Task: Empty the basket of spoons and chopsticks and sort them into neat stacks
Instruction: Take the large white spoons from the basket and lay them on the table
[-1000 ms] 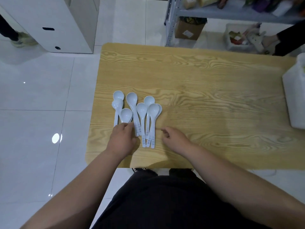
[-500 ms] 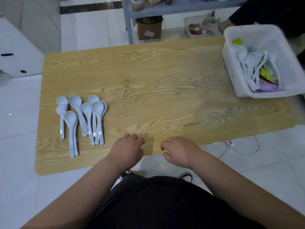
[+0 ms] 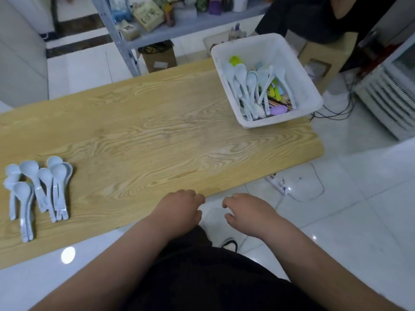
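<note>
Head view: I'm judging the job as barely started. Pale blue soup spoons (image 3: 38, 189) are lying loosely grouped at the counter's (image 3: 157, 135) left end, while the white basket (image 3: 269, 123) at the far right is holding a heap of spoons (image 3: 247, 86) and chopsticks (image 3: 279, 102). My left hand (image 3: 179, 209) and right hand (image 3: 247, 212) are hovering at the near edge, fingers (image 3: 197, 197) loosely curled and gripping nothing.

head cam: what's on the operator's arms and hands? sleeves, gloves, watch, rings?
Nothing worn on them. The left hand and right hand are ungloved, with no rings visible. The left forearm and right forearm are bare as far as the frame shows: no sleeves, watch or bands. The only clothing in view is a black garment over the lap.
</note>
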